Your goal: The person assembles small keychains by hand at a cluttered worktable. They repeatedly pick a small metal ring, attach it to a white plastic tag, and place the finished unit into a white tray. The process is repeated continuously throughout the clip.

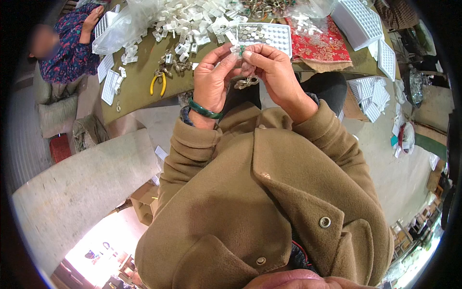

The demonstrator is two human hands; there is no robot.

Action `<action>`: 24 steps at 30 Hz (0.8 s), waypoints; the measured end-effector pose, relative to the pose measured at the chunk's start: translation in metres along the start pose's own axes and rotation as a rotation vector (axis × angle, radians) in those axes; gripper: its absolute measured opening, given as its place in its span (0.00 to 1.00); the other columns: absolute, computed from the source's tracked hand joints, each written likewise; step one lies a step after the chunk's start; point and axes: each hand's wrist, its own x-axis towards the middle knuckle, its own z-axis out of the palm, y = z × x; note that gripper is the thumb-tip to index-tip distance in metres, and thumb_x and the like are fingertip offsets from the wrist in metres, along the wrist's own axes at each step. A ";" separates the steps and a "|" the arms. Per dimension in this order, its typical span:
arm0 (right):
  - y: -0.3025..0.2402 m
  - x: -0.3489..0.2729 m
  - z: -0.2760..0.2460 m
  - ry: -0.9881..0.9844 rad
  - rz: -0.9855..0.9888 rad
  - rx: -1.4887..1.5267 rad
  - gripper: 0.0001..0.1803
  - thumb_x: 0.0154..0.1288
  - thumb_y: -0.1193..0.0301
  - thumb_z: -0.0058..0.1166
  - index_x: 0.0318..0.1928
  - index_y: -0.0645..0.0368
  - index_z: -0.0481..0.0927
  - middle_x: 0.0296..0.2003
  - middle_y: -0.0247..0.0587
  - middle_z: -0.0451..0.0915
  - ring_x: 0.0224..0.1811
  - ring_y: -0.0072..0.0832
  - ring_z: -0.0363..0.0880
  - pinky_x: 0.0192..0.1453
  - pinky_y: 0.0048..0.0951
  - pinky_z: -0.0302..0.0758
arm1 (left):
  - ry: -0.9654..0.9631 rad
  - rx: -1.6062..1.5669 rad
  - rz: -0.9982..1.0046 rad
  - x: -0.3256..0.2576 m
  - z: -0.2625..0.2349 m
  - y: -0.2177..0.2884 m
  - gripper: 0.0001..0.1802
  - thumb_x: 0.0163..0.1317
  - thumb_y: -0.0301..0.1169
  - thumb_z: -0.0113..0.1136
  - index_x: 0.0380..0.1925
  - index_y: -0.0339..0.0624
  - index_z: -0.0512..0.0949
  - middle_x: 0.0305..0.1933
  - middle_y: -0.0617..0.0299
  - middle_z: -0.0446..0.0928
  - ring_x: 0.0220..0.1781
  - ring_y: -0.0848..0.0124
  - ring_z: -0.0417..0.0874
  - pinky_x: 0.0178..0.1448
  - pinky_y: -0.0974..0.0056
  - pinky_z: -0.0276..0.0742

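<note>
Both hands meet over the near edge of the table. My left hand [211, 82], with a green bangle [204, 110] at its wrist, pinches a small white plastic piece [235, 49]. Between thumb and fingers, my right hand [276, 72] grips a small green part [241, 50], which looks like a circuit board, right beside the white piece. Whether the two are joined is too small to tell. Below the fingers dangles a coiled bundle of thin wire [248, 82]. Just beyond the hands lies a white tray [283, 36], partly filled with round silvery pieces.
A heap of white plastic housings [202, 21] covers the far table. Yellow-handled pliers [158, 84] lie left of my hands. On the right are a red patterned cloth [327, 48], stacked white trays [356, 21] and a box [353, 111] below. Another person [70, 53] sits at the left.
</note>
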 end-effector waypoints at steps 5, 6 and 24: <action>-0.003 0.003 -0.006 -0.044 -0.020 -0.007 0.03 0.66 0.74 0.56 0.37 0.61 0.79 0.27 0.31 0.79 0.28 0.17 0.74 0.36 0.19 0.71 | 0.003 -0.018 -0.022 -0.003 0.000 0.002 0.16 0.65 0.25 0.62 0.53 0.40 0.76 0.43 0.65 0.81 0.42 0.77 0.83 0.40 0.74 0.81; -0.003 0.002 -0.005 -0.060 0.018 -0.022 0.03 0.66 0.74 0.56 0.37 0.60 0.78 0.27 0.30 0.78 0.27 0.17 0.74 0.36 0.19 0.71 | 0.005 0.000 -0.021 -0.003 0.001 0.001 0.16 0.65 0.25 0.62 0.53 0.40 0.76 0.43 0.65 0.81 0.42 0.77 0.83 0.40 0.75 0.81; 0.003 0.011 -0.010 -0.037 -0.132 -0.254 0.02 0.63 0.78 0.56 0.35 0.65 0.78 0.25 0.33 0.79 0.27 0.17 0.75 0.31 0.20 0.71 | 0.074 0.497 0.159 -0.005 0.011 -0.005 0.18 0.67 0.32 0.61 0.53 0.33 0.78 0.38 0.64 0.83 0.33 0.82 0.80 0.27 0.76 0.74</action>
